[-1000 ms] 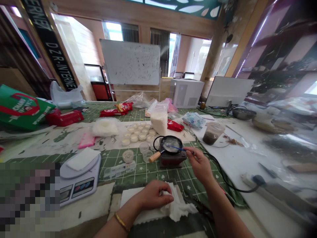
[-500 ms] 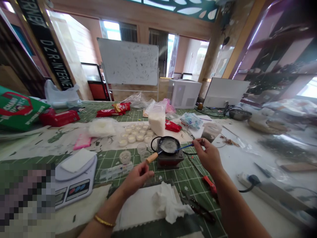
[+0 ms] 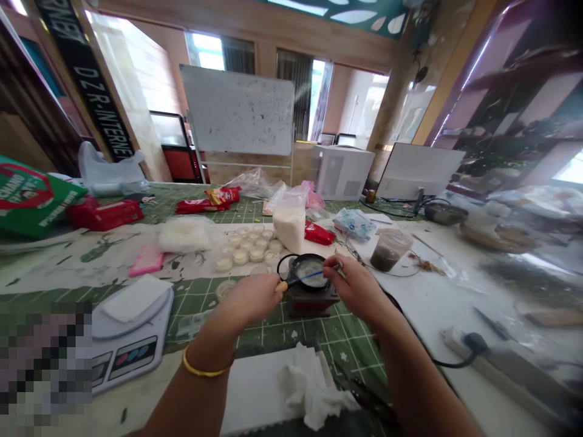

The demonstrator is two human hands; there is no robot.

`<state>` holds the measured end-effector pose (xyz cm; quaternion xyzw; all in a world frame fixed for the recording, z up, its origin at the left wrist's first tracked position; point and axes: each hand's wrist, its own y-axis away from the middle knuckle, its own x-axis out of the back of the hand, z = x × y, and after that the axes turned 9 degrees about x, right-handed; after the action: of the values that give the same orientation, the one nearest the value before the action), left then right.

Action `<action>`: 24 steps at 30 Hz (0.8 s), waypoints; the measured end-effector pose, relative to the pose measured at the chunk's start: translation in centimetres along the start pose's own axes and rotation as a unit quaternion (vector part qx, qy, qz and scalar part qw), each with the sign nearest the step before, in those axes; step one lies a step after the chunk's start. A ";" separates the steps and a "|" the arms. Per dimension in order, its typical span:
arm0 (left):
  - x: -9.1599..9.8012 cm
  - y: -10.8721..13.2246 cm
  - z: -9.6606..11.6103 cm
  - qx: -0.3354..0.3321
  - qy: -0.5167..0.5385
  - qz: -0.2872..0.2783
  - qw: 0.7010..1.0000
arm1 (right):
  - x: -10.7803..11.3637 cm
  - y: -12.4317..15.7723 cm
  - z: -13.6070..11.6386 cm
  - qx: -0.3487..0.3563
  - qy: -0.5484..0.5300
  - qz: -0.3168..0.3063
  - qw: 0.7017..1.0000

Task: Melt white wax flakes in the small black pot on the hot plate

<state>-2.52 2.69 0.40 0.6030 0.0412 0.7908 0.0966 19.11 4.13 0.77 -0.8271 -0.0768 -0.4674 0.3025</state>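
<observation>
A small black frying pan [image 3: 314, 287] sits on a compact dark red hot plate [image 3: 312, 306], with a pale, whitish layer in it. My left hand [image 3: 248, 300] has its fingers wrapped round the pan's wooden handle [image 3: 283, 286], most of which the hand hides. Pinched in my right hand [image 3: 353, 284] is a thin blue stick [image 3: 313, 275], its far end dipping into the pan. Behind the pan stand several small clear cups [image 3: 248, 246] with pale contents and a bag of white granules [image 3: 290, 224].
A kitchen scale [image 3: 136, 340] lies at left, crumpled tissue [image 3: 310, 382] in front. To the right are a plastic cup of dark liquid [image 3: 389, 249] and a power strip [image 3: 505, 370] with a cable. A monitor [image 3: 416, 173] and white computer case [image 3: 341, 173] stand behind.
My left hand has moved up and closed round the pan handle. My right hand has come left and nearer the pan, with the blue stick reaching further across it.
</observation>
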 end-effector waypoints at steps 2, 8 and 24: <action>0.0 -0.5 -0.3 -0.014 -0.010 0.001 1.000 | 0.2 0.0 0.1 0.001 0.025 -0.011 1.000; -0.5 -2.1 -1.8 -0.016 0.065 -0.019 0.998 | 0.8 0.5 0.7 0.024 0.036 -0.047 0.998; -1.1 -2.6 -1.6 -0.026 0.048 0.028 0.998 | 1.1 0.6 1.1 0.042 0.068 -0.050 0.996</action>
<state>-3.50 5.14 -1.51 0.5622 0.0081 0.8222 0.0883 20.74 4.08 0.99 -0.7749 -0.1166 -0.5336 0.3182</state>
